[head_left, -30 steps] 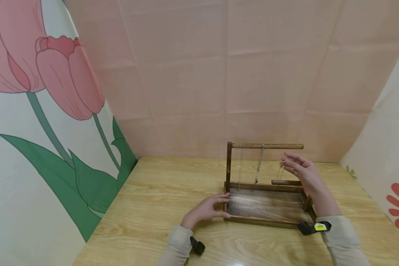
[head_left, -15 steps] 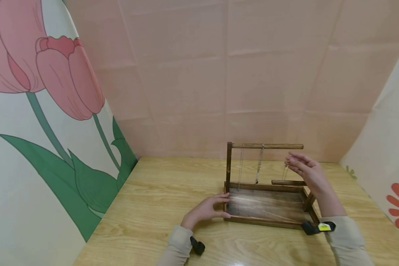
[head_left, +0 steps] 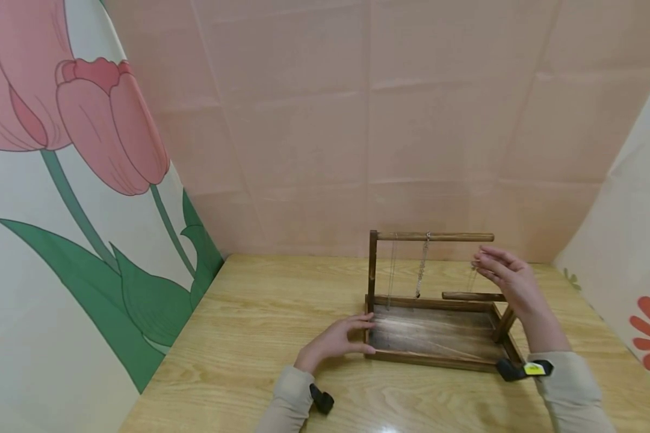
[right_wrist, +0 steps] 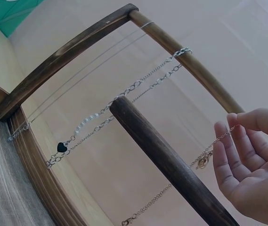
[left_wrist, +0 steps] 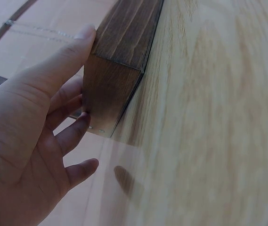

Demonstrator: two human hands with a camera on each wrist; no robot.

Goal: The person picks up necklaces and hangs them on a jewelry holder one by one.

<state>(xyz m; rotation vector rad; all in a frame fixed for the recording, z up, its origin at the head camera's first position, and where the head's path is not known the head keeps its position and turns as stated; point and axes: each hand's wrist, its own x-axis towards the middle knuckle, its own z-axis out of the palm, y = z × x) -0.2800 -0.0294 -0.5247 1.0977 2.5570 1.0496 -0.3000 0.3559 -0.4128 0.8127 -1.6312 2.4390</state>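
A dark wooden jewelry stand [head_left: 433,361] has a shallow tray base, a tall upper bar and a shorter, lower bar [right_wrist: 159,155]. My left hand [head_left: 336,343] grips the tray's left end [left_wrist: 112,84], thumb and fingers spread across its corners. My right hand [head_left: 511,279] pinches a thin gold-toned chain [right_wrist: 221,137] between thumb and fingertips, right of and below the upper bar's free end. In the right wrist view the chain slants down, passing behind the lower bar; a small gold piece [right_wrist: 203,160] hangs on it.
From the upper bar [head_left: 455,237] hang a fine silver necklace [head_left: 392,270] and a chunkier necklace [head_left: 422,267] with pearls and a black heart [right_wrist: 62,147]. The stand rests on a wood-grain table [head_left: 238,313]. A pink backdrop [head_left: 292,150] rises behind.
My right hand has shifted a little to the right with the chain in its fingertips. My left hand and the stand have stayed in place.
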